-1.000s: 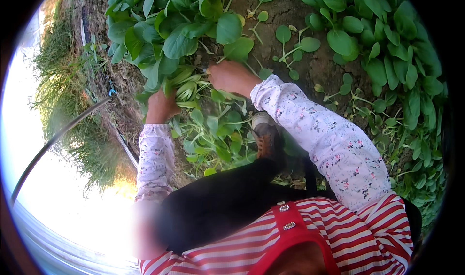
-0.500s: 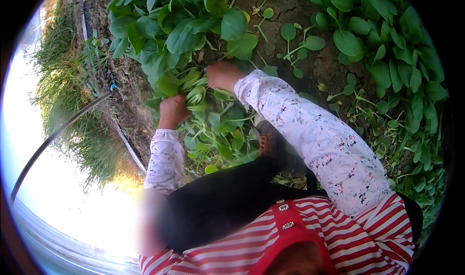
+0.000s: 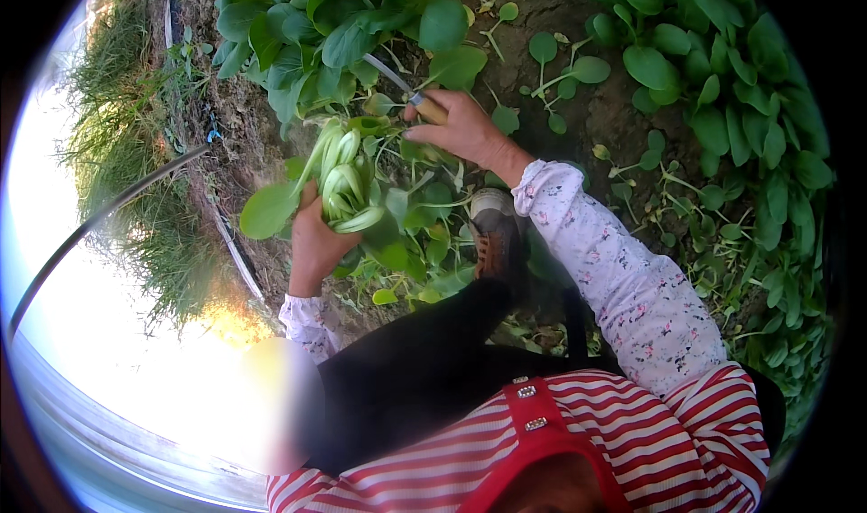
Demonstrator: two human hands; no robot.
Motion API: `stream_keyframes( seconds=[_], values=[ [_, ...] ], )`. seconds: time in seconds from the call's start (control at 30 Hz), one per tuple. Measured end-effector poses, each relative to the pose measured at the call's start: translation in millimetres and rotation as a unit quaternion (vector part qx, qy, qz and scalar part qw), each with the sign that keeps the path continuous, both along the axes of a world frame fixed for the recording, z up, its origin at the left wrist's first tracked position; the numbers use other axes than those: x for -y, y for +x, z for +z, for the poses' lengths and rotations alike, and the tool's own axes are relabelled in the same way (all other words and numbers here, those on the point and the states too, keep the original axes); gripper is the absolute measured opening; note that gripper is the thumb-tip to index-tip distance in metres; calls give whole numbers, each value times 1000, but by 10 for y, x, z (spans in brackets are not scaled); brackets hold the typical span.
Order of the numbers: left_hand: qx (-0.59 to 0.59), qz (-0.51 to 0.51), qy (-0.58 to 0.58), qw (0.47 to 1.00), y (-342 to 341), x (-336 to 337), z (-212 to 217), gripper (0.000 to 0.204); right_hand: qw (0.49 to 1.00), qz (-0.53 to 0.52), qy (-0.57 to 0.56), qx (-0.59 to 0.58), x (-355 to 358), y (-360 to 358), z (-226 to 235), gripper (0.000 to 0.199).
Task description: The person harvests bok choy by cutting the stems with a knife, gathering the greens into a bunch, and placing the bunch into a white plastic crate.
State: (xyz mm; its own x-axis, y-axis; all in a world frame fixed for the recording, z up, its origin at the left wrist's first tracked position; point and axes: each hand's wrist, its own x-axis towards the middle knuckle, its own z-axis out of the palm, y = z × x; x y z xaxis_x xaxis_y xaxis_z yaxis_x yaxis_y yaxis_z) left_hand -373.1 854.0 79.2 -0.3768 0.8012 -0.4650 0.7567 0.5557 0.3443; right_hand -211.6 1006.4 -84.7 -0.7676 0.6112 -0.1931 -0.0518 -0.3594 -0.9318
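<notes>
No lettering can be read; no numbers or signs either.

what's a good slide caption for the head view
Left hand gripping pale-stemmed greens, right hand holding a knife near leafy plants.

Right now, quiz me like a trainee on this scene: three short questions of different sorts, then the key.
1. True or false: the left hand holds a bunch of pale-stemmed, green-leaved plants.
2. Multiple choice: what does the right hand hold?
A) a coil of blue rope
B) a metal-bladed knife with a tan handle
C) a red plastic bucket
3. Fill in: the striped fabric shirt has white and ____ stripes.

Key: 1. True. 2. B. 3. Red.
</notes>
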Motion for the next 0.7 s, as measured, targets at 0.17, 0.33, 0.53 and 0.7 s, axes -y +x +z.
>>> stream_keyframes(
  seconds=[0.17, 0.33, 0.53, 0.7],
  values=[
    [126, 47, 4, 991, 368, -104, 394, 56, 971, 65, -88, -214, 79, -64, 386, 77],
    [272, 102, -37, 956, 535, -64, 481, 63, 894, 120, -313, -299, 221, 48, 535, 84],
    [286, 35, -24, 957, 633, -58, 498, 86, 951, -16, -243, -192, 214, 258, 657, 41],
    [490, 192, 217, 822, 627, -54, 523, 87, 976, -59, -158, -137, -65, 541, 580, 37]
  ],
)
